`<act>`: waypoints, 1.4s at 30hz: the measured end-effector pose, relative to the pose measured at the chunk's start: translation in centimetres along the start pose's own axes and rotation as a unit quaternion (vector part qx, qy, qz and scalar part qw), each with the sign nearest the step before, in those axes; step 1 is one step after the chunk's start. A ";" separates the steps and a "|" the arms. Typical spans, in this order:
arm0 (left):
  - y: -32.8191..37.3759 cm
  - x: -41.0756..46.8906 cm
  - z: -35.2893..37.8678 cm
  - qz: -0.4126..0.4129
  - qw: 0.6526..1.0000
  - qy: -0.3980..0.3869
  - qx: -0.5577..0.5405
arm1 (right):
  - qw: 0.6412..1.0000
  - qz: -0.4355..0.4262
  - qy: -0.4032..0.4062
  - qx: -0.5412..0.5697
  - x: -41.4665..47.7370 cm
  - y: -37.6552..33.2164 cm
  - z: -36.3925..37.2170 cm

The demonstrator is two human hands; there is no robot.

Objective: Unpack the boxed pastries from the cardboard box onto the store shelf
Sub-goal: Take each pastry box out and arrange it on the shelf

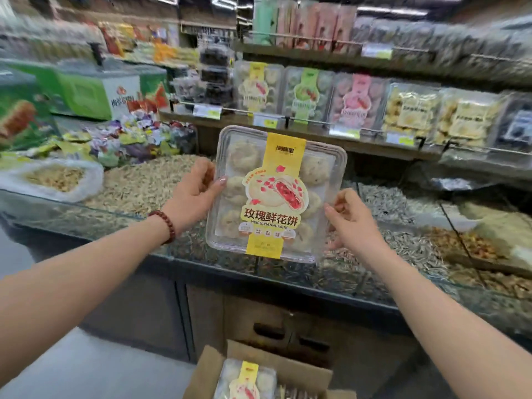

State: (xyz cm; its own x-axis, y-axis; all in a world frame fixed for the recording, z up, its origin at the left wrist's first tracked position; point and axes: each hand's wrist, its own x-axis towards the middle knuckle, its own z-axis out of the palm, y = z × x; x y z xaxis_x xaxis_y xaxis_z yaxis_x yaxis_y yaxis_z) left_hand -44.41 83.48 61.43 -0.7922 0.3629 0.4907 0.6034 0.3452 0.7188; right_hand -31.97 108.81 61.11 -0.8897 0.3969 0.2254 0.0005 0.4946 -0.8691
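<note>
**Both hands hold one pastry box up before the shelf**

Left hand (pixel 195 191) grips the left edge of the clear pastry box (pixel 276 194), thumb laid across the front of the lid and the other fingers hidden behind it. A red bead bracelet (pixel 165 226) circles that wrist. Right hand (pixel 349 220) takes the box's lower right edge, its thumb tip at the front rim and the curled fingers wrapped behind the side. Both forearms reach forward and upward from the bottom corners of the view, nearly straight, so the box hangs upright in the air with its yellow label facing the camera, tilted slightly clockwise.

The held box sits in front of the glass-fronted counter of loose seeds (pixel 149 185) and below the store shelf (pixel 316 131), touching neither. On that shelf stand similar boxes with yellow, green and pink labels (pixel 309 93), side by side on edge. Low in the view, between the two arms, the open cardboard box (pixel 290 367) rests on the floor with another yellow-labelled pastry box (pixel 244 381) lying inside it.
</note>
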 end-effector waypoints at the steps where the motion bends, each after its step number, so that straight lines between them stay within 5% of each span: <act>1: 0.8 0.8 -0.5 0.017 1.000 0.008 0.002 | 1.000 -0.015 0.005 -0.005 0.5 -0.9 -0.5; 11: 0.9 7.5 -3.5 0.079 0.993 0.057 0.068 | 0.997 -0.071 0.017 0.000 7.1 -4.3 -0.2; 22: -6.0 28.3 -6.2 0.138 0.982 0.073 0.105 | 0.995 -0.069 0.072 0.028 27.7 -8.1 6.1; 32: -14.6 50.1 -4.6 0.118 0.984 0.084 0.102 | 0.976 -0.084 0.195 -0.045 50.9 -10.2 10.8; 42: -22.8 57.4 2.3 0.022 0.993 0.061 0.094 | 0.966 -0.043 0.211 -0.140 60.6 -3.7 14.3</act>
State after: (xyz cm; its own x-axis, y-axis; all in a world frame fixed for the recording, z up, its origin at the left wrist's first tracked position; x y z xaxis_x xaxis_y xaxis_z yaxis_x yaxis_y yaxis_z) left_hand -103.40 98.46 72.03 -0.7624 0.2777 0.5845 0.6356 0.4908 0.5959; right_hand -92.44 119.96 71.65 -0.6267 0.5952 0.5029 0.1107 0.7069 -0.6986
